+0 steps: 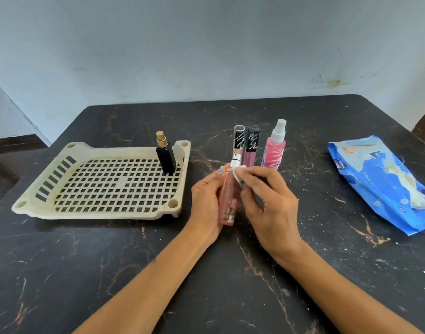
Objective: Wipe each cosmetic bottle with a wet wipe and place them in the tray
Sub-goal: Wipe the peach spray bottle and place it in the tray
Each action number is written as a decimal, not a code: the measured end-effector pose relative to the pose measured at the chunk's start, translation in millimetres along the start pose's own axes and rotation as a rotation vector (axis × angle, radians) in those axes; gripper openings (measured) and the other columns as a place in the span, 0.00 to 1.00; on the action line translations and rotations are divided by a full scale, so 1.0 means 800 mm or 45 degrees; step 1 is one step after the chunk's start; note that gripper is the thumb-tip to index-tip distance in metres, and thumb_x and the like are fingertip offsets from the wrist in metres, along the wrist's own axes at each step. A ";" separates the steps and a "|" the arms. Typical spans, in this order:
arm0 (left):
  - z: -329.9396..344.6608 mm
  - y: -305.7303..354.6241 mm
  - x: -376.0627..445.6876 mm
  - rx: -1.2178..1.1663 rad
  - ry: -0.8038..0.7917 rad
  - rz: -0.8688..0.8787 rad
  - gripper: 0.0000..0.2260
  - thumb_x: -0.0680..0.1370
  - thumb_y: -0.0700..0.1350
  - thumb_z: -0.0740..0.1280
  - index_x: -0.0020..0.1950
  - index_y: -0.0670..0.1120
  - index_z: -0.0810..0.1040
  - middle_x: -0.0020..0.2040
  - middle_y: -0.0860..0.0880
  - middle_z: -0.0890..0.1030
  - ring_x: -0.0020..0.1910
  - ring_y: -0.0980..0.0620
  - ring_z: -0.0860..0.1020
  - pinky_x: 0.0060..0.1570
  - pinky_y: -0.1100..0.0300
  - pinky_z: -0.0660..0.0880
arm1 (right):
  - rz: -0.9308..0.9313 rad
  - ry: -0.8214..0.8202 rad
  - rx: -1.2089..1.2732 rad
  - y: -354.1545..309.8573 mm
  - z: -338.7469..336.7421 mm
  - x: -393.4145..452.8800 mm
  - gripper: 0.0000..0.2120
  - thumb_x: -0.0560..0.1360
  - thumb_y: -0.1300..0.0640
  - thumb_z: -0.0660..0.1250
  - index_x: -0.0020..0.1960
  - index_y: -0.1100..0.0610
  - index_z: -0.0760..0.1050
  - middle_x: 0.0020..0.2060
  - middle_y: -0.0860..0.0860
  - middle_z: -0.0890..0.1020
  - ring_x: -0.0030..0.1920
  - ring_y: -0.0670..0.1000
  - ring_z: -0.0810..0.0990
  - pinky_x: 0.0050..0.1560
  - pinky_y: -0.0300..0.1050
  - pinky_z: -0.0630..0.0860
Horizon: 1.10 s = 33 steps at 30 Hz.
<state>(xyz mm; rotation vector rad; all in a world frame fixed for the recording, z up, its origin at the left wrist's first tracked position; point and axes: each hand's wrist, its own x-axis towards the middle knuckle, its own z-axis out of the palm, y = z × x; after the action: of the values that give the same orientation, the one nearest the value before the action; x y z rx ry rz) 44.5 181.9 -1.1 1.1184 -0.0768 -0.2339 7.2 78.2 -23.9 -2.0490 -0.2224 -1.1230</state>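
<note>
head view: the left hand [206,201] gripped a peach spray bottle [227,198] upright above the bench [230,273], fingers curled round it. the right hand [269,201] pinched a wet wipe [239,173] against its neck. the cream tray [33,206] held one black bottle [165,157].

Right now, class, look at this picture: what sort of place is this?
Probably a room at home: a black marble-look table against a plain pale wall, with cosmetic bottles, a cream plastic tray and a pack of wet wipes.
</note>
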 end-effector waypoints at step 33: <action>-0.002 0.004 0.000 -0.047 0.041 -0.012 0.12 0.79 0.40 0.56 0.40 0.43 0.77 0.33 0.46 0.78 0.32 0.51 0.77 0.37 0.57 0.74 | -0.070 -0.073 0.120 -0.007 -0.004 -0.004 0.09 0.71 0.64 0.67 0.48 0.63 0.83 0.46 0.53 0.82 0.48 0.49 0.81 0.52 0.37 0.78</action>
<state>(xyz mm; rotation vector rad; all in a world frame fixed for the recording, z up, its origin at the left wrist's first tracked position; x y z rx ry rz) 45.4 184.5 1.4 1.0855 -0.0384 -0.2250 0.2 80.4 -22.0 -2.0036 -0.3553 -1.0679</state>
